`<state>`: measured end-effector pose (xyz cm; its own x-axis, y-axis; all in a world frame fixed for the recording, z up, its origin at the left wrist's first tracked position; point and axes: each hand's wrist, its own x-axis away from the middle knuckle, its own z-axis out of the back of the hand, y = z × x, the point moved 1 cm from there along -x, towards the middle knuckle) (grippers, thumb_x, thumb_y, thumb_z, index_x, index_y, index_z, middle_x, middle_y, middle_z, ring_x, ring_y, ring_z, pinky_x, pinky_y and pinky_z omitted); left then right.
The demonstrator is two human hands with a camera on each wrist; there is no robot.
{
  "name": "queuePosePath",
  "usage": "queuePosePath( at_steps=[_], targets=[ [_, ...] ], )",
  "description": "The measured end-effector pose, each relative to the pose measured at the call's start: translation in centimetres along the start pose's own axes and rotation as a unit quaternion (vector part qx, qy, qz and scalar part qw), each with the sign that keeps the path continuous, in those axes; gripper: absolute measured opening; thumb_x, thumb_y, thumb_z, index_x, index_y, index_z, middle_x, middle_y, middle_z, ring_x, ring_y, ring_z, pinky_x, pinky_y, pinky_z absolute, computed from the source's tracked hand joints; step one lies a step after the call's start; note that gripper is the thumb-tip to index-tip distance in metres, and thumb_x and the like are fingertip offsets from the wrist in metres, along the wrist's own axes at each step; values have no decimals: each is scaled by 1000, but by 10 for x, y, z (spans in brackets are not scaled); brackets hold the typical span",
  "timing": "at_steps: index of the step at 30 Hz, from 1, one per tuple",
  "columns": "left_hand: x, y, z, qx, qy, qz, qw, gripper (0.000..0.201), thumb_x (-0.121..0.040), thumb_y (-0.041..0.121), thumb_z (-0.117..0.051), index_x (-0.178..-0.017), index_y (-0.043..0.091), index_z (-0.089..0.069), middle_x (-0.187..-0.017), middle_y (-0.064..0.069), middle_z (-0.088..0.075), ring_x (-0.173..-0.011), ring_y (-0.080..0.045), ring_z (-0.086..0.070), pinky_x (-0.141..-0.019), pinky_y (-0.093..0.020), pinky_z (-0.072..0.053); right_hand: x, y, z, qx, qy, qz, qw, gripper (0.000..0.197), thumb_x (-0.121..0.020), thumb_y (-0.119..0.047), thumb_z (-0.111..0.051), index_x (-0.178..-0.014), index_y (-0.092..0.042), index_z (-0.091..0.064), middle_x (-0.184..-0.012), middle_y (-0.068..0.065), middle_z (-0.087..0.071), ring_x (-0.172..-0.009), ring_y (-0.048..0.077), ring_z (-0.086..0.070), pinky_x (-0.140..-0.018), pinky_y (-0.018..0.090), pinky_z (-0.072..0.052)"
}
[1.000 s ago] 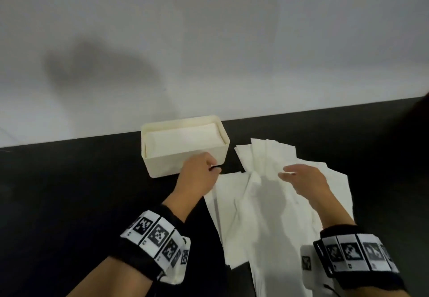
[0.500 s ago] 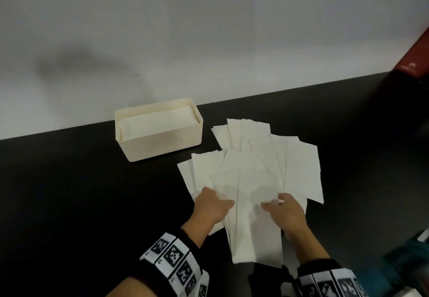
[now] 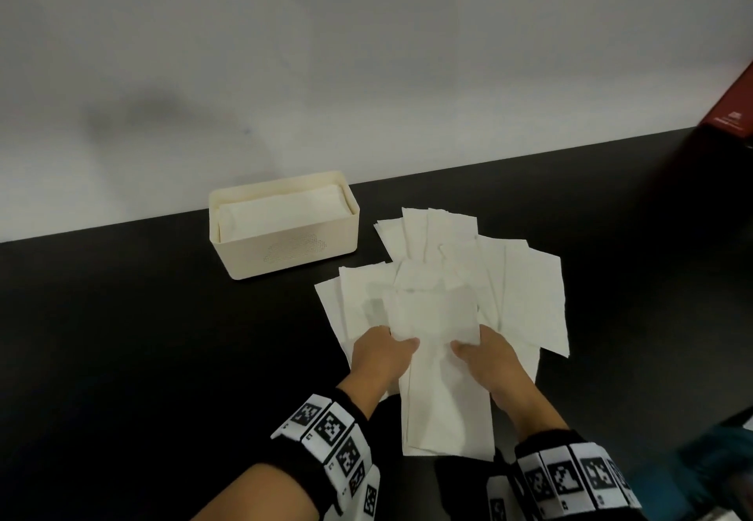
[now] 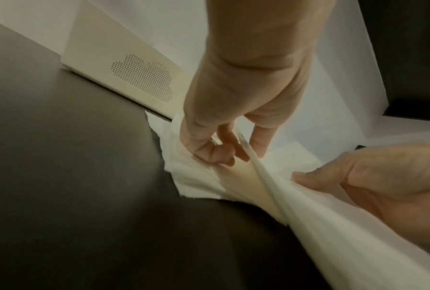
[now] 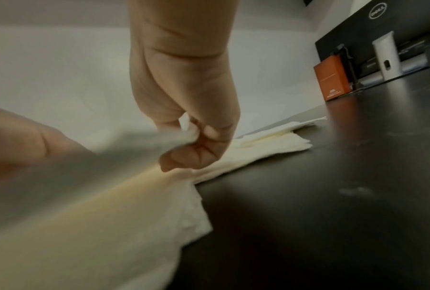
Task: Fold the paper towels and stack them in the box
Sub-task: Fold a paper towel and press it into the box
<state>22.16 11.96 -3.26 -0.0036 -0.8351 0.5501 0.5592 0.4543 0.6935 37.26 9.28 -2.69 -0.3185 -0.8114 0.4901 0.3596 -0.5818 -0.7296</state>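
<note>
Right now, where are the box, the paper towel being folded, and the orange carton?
box (image 3: 248, 251): head view, front wall.
paper towel (image 3: 432, 316): head view, raised flap.
orange carton (image 5: 331, 81): right wrist view, front face.

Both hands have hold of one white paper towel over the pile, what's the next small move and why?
Probably carry the held edge forward and lay it down to fold the white paper towel in half. The left hand and right hand pinch its lifted edge, and the cream plastic box holds folded ones.
</note>
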Motion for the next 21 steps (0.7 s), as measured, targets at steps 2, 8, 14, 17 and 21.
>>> queuePosePath(
  at_steps=[2,8,14,17,21],
  targets=[
    [-1,-2,-3,40,20,-6,999,41,-87,36,-60,-116,8,-56,-115,-4,-62,-109,-22,-58,-83,-24,-45,1,1,1,-14,-24,3,1000,24,-93,-19,-56,-115,-12,-59,-97,0,-62,-91,20,-60,-83,31,-50],
    [-6,-6,-17,183,-5,-23,983,45,-77,23,-73,-117,11,-58,-112,-5,-66,-104,-23,-63,-92,-38,-52,2,-1,-3,-5,-82,34,996,21,-89,-22,-61,-107,-13,-64,-89,-5,-66,-80,8,-61,-64,19,-47],
    [0,8,0,344,-41,-38,937,24,-86,5,-64,-110,8,-61,-108,-10,-68,-98,-27,-65,-89,-40,-53,3,-6,4,-26,-35,68,997,50,-73,-34,-78,-111,-24,-48,-106,-7,-59,-92,8,-58,-75,24,-50],
    [2,26,32,447,-54,-71,890,18,-88,4,-61,-105,11,-61,-103,-6,-68,-94,-23,-65,-86,-38,-53,9,-20,14,-36,-147,83,985,41,-74,-23,-79,-109,-22,-57,-105,-10,-66,-99,10,-62,-75,18,-47],
    [0,42,94,553,-38,-126,822,26,-86,1,-60,-111,5,-61,-108,-9,-68,-86,-21,-68,-79,-34,-56,5,-64,18,-36,-156,114,981,15,-77,-10,-74,-90,-15,-69,-96,3,-73,-87,20,-68,-83,29,-52]
  ],
)
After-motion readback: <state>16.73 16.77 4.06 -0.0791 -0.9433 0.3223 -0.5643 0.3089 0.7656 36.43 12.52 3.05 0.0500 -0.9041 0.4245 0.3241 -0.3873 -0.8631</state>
